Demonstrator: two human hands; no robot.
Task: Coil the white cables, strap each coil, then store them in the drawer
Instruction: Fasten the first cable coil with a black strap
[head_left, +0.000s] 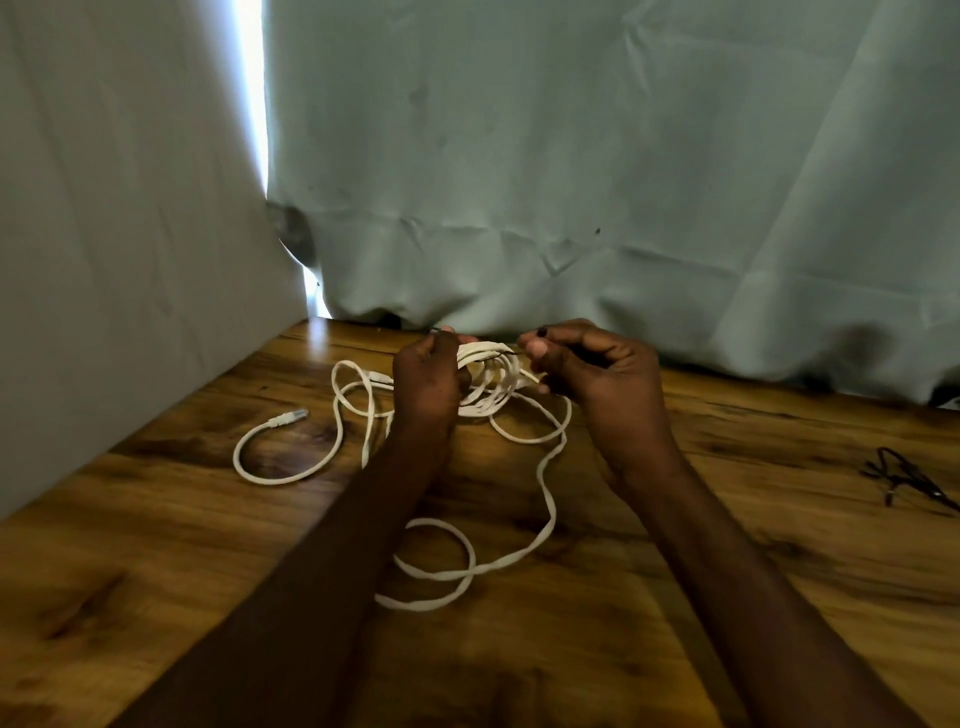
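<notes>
Pale cloth sheets (571, 156) hang behind and to the left of a dark-grained wooden bench (156, 545), and they close off the space, so your attention stays on the work in front of you.

Farthest left on the bench lies the loose end of a white cable (291, 475), its plug (291, 415) pointing right. It runs in slack loops toward your hands, and it appears to lie there because it has not yet been gathered in.

Your left hand (426, 379) is curled around a small coil (488, 384) of white flat cable, gripping the bundled turns so they cannot spring apart. Between your hands, a thin dark strap (493, 356) crosses the top of the coil. It looks like a wire tie, though it is too fine to be sure.

Your right hand (587, 364) pinches one end of that strap between thumb and fingertips and pulls it taut across the bundle. By my judgement, you are at the strapping step for this coil.

Below your hands, a long tail of flat cable (545, 499) trails toward you and ends in a loop near your forearms. I cannot tell whether it belongs to the coil you are holding. If it does, strapping now would leave much of it uncoiled.

At the far right of the bench lies a small tangle of spare ties (904, 478), within reach for the next coil. No drawer is in view.
</notes>
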